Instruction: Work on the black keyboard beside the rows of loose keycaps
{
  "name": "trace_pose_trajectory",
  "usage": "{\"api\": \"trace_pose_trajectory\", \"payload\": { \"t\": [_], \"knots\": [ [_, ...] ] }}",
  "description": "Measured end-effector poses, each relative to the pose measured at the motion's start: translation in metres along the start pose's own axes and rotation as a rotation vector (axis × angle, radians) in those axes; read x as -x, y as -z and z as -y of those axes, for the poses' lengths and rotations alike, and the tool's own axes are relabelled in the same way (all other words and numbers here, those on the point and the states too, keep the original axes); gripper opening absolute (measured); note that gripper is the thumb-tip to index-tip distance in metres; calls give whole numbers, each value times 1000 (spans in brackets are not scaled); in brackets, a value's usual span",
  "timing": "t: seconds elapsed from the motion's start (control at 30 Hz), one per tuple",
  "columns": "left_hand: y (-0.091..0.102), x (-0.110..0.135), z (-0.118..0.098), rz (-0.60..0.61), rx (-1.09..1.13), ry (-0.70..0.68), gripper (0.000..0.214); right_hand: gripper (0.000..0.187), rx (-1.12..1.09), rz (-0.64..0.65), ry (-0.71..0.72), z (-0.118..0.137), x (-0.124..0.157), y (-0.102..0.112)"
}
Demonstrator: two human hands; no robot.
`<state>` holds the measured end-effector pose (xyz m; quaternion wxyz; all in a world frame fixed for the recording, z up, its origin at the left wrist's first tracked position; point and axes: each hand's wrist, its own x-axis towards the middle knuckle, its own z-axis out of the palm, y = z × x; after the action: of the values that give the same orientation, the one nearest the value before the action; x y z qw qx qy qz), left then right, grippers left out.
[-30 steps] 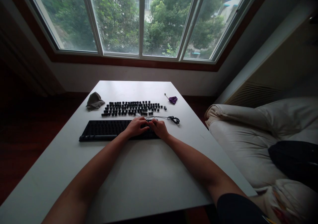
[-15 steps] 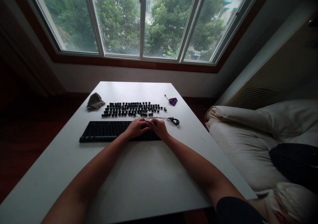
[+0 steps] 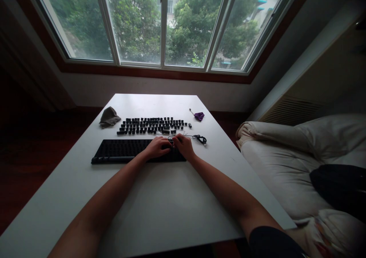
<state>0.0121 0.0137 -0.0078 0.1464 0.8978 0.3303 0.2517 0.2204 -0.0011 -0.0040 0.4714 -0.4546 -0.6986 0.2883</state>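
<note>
A black keyboard (image 3: 120, 148) lies across the white table, and both my hands are over its right part. My left hand (image 3: 157, 146) rests on the keyboard, fingers stretched to the right and thumb apart from them. Just right of it, my right hand (image 3: 183, 146) is closed in a pinch near the keyboard's far edge. A thin wire-like piece shows just beyond the right fingers; what they hold is too small to make out. Beyond the keyboard stand several rows of loose black keycaps (image 3: 143, 126).
A coiled black cable (image 3: 200, 139) lies right of my hands. A grey-brown cloth (image 3: 109, 117) sits at the table's left edge. A purple cloth (image 3: 199, 116) and a thin stick (image 3: 191, 111) lie far right. A pale sofa (image 3: 271, 159) stands right of the table (image 3: 160, 201).
My right hand has shifted slightly up and to the right, and its fingers have parted a little from my left hand. My left hand and the keyboard have stayed nearly in place.
</note>
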Motion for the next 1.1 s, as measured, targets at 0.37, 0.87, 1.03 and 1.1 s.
{"api": "trace_pose_trajectory", "payload": {
  "t": [0.37, 0.87, 1.03, 1.1],
  "knots": [
    [0, 0, 1, -6, 17, -9, 27, 36, -13, -16, 30, -2, -1, -2],
    [-2, -2, 1, -49, 8, 33, 26, 28, -31, 32, 24, -6, -1, -3],
    [-3, -1, 3, -57, 13, 44, 25, 26, -10, 10, 20, -7, -1, -3],
    [-3, -1, 3, -57, 14, 47, 24, 26, -8, 9, 22, -7, -1, -4]
  ]
}}
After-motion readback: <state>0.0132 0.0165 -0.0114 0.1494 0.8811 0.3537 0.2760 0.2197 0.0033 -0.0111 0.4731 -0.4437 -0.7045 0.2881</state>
